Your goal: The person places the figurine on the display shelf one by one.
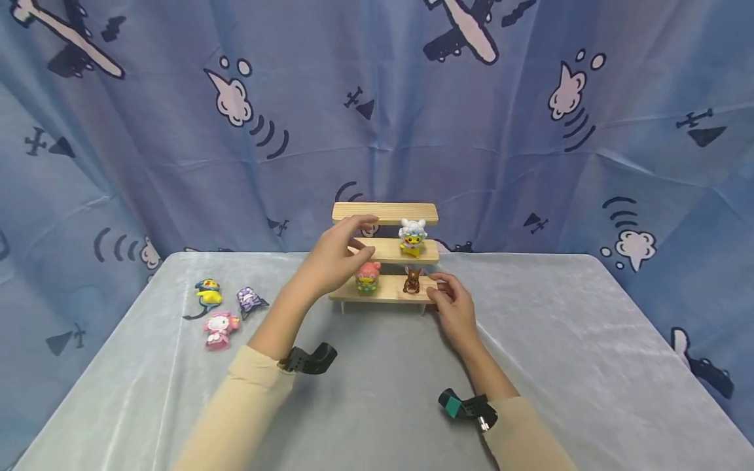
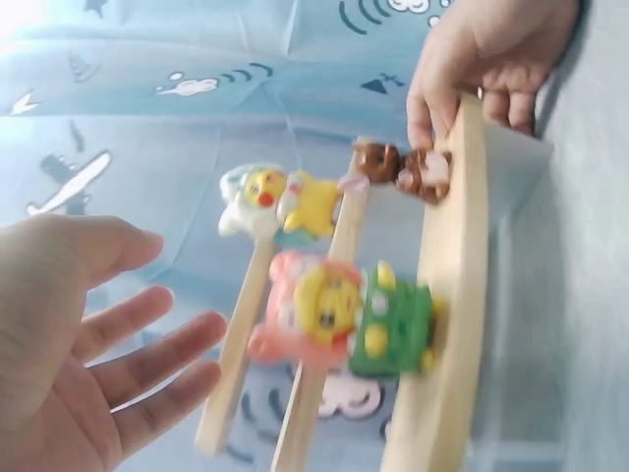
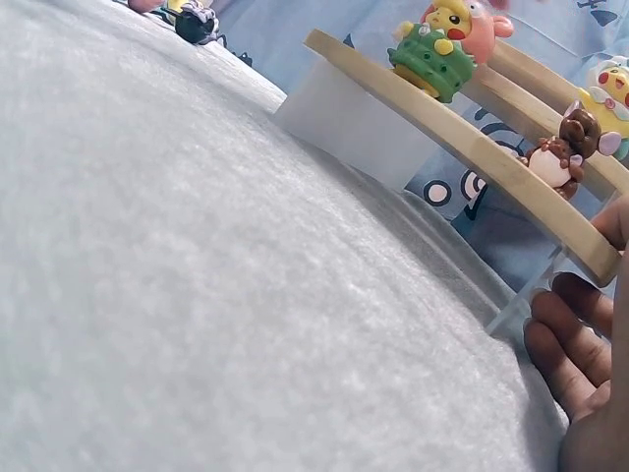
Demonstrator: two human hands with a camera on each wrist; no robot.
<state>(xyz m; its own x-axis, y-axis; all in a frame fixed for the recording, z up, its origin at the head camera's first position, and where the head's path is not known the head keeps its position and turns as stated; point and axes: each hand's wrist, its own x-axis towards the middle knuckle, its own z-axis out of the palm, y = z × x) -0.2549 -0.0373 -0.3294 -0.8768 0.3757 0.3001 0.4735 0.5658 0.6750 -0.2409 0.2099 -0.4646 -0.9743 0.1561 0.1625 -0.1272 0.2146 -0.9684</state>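
Observation:
A three-tier wooden display shelf [image 1: 391, 288] stands near the table's back edge. On its bottom board sit a pink-hooded yellow figurine [image 1: 368, 277] with a green body and a brown mouse-like figurine [image 1: 412, 282]. The middle board carries a white-hooded yellow figurine [image 1: 412, 237]. My right hand [image 1: 456, 315] pinches the right end of the bottom board; in the right wrist view its other fingers [image 3: 560, 339] curl below, beside the clear leg. With fingers spread and nothing in it, my left hand [image 2: 108, 344] hovers by the shelf's left side, in front of the upper tiers.
To the left on the grey cloth-covered table [image 1: 377, 405] lie a yellow figurine [image 1: 209, 296] with a dark blue hood and tail, a purple figurine [image 1: 250, 300] and a pink-and-white figurine [image 1: 219, 329]. A blue patterned curtain [image 1: 318, 98] hangs behind the shelf.

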